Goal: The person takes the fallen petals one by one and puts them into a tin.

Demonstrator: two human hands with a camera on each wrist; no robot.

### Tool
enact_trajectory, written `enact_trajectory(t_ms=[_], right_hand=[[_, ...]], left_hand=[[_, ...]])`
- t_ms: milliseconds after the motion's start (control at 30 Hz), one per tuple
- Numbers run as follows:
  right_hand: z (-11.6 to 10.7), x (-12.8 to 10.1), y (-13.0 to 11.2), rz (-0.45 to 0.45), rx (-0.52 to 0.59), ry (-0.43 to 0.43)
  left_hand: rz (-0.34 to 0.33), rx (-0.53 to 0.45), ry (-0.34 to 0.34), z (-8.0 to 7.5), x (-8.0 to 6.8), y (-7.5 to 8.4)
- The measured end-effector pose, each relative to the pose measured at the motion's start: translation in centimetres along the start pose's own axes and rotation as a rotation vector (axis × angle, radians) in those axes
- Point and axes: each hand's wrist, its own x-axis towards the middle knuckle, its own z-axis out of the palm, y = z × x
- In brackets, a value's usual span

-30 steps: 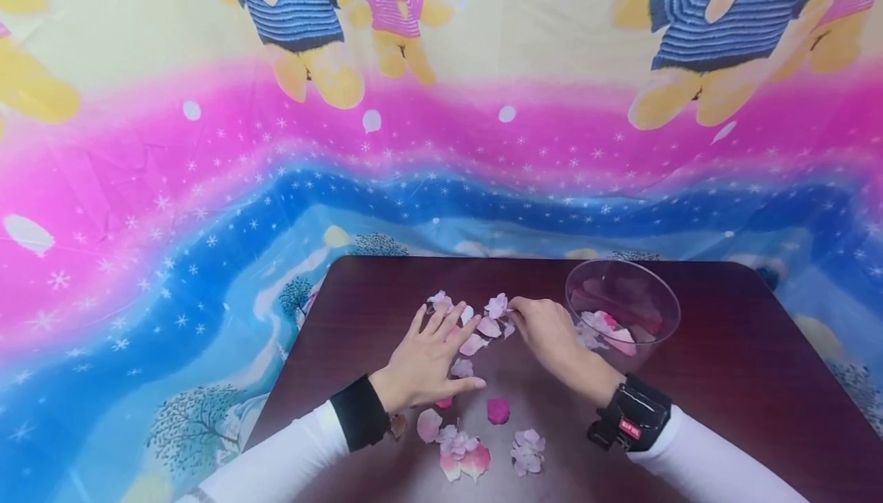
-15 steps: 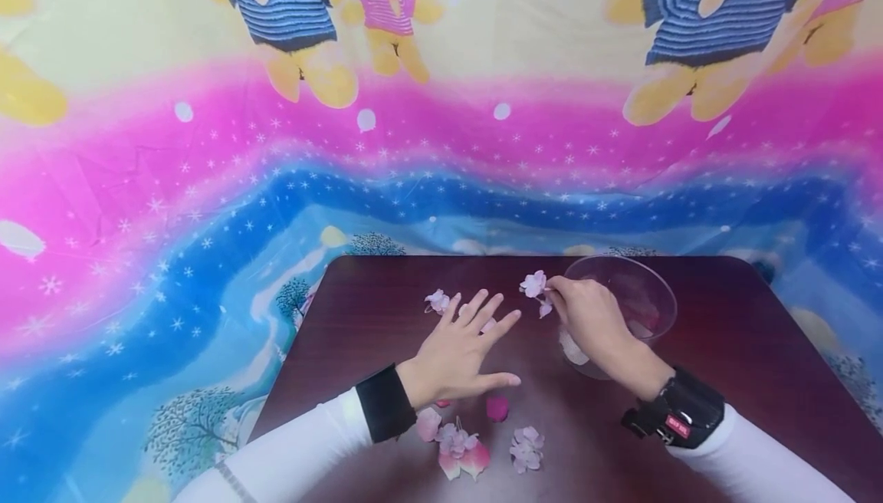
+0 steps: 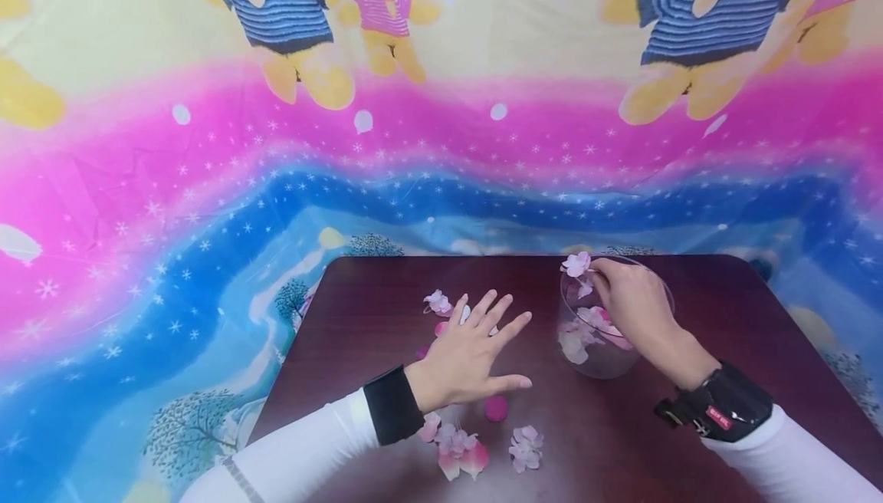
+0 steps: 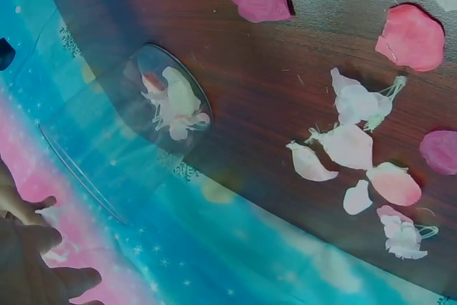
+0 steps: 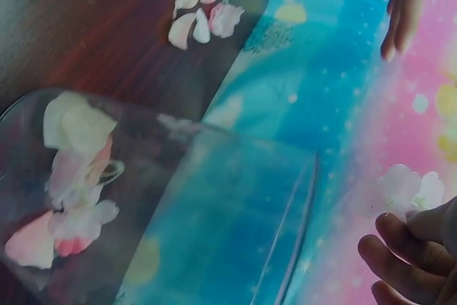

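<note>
head view, held blossom: pale pink blossom, raised at the far left of the container's mouth; right wrist view shows it above the rim, apart from it.
right hand: right hand, fingers pinching that blossom, poised over the mouth.
clear container: round clear container, upright on the bench; pink and white petals lie together at its bottom.
left hand: left hand, fingers spread and nearly straight, grasping nothing, over the bench; whether it touches the petals cannot be told.
beyond the left fingers: another blossom, with petals partly hidden by the hand.
nearer the person: deep pink petal; mauve blossom touching two pink-and-white petals; lilac blossom apart on the right.
bench: dark red-brown bench.
backdrop: bear-print cloth behind it.
wrists: black left strap, black right strap, white sleeves.
</note>
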Motion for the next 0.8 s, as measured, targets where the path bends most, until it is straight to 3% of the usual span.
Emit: enact_trajectory(t_ms=[200, 467, 600, 800], right_hand=[[-0.1, 0.0, 1.6, 0.07, -0.041, -0.116], [0.7, -0.9, 3.6, 0.148, -0.192, -0.471], [0.9, -1.3, 3.5, 0.138, -0.209, -0.469], [0.8, -1.3, 2.2, 0.082, -0.229, -0.401]], left_hand=[[-0.016, -0.029, -0.017, 0.1, -0.3, -0.3], [-0.021, -0.055, -0.022, 0.6, -0.6, -0.5], [-0.02, -0.049, -0.023, 0.7, -0.7, -0.6], [-0.025, -0.056, -0.022, 0.9, -0.8, -0.8]])
